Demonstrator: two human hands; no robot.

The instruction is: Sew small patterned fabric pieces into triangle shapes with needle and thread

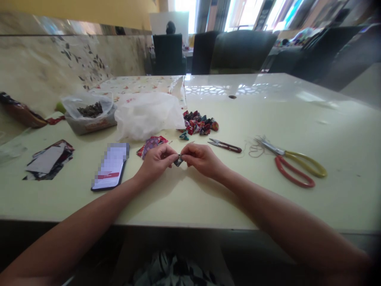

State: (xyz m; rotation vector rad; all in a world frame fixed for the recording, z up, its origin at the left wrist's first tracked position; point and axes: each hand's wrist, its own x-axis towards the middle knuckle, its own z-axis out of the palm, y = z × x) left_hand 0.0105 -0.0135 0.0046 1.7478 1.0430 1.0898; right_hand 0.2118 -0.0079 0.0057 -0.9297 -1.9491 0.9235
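As both hands (158, 158) (202, 159) pinch, dark fabric (178, 161) sits between them.

The worktop (336, 135), pale and glossy, has a small dark hole (232, 97) towards its far edge and a patterned cover (137, 84) at its far left corner. Along its left edge I see a marbled wall (35, 71) with a leaf motif (89, 63), yellow above. Dark chairs (242, 49) stand beyond the far edge; behind them, bright windows (244, 14) between curtains (222, 16).
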